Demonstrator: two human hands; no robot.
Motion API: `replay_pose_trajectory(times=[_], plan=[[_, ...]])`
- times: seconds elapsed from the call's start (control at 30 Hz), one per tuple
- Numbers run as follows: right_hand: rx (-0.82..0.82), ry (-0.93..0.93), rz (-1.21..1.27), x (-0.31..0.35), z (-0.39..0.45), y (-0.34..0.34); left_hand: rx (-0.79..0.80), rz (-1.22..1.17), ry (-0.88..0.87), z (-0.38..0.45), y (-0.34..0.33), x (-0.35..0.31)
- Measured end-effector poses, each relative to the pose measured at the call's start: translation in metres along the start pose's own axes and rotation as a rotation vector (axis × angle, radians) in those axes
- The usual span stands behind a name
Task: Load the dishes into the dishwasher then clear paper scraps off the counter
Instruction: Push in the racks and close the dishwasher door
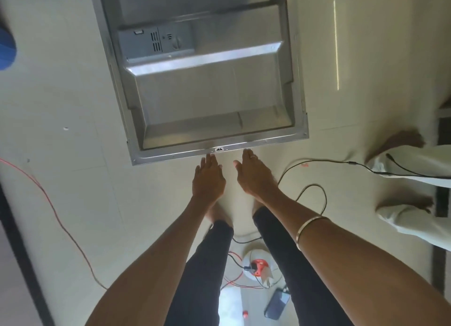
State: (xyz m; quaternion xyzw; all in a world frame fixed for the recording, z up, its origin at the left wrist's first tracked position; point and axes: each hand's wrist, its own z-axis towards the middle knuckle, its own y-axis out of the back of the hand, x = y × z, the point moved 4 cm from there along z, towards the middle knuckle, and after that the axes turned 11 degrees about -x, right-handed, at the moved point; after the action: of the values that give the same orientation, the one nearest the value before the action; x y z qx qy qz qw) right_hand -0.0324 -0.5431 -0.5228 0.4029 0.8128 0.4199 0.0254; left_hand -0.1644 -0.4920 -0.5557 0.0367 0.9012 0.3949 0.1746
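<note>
The dishwasher door (256, 144) lies folded down flat in front of me, its steel inner face up, with the grey detergent compartment (156, 42) near the hinge side. My left hand (208, 179) and my right hand (255, 177) reach side by side to the door's near edge, fingers straight, fingertips at or just under the rim by the latch (219, 149). Neither hand holds anything. No dishes or racks show in this view.
Black cables (314, 186) and a red cord (61, 218) trail across the pale tiled floor. A white and red power reel (256, 264) and a phone (278, 303) lie behind my legs. Another person's feet (400, 140) stand at the right. A blue object (6, 47) sits far left.
</note>
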Motion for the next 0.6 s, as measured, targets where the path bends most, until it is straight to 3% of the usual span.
replay_pose_trajectory(times=[0.17,0.27,0.37,0.43,0.6], plan=[[0.013,-0.278,0.212,-0.005,0.004,-0.010,-0.122,-0.347,0.246,0.002,-0.013,0.011],[-0.007,-0.442,0.576,-0.015,0.025,-0.036,-0.144,-0.642,0.455,0.015,-0.021,0.022],[-0.050,-0.628,1.022,-0.020,0.043,-0.058,-0.109,-1.177,0.733,0.027,-0.029,0.028],[-0.058,-0.713,1.257,-0.022,0.054,-0.068,-0.068,-1.445,0.773,0.037,-0.037,0.029],[-0.123,-0.738,1.597,-0.023,0.079,-0.081,-0.051,-1.743,0.862,0.066,-0.047,0.031]])
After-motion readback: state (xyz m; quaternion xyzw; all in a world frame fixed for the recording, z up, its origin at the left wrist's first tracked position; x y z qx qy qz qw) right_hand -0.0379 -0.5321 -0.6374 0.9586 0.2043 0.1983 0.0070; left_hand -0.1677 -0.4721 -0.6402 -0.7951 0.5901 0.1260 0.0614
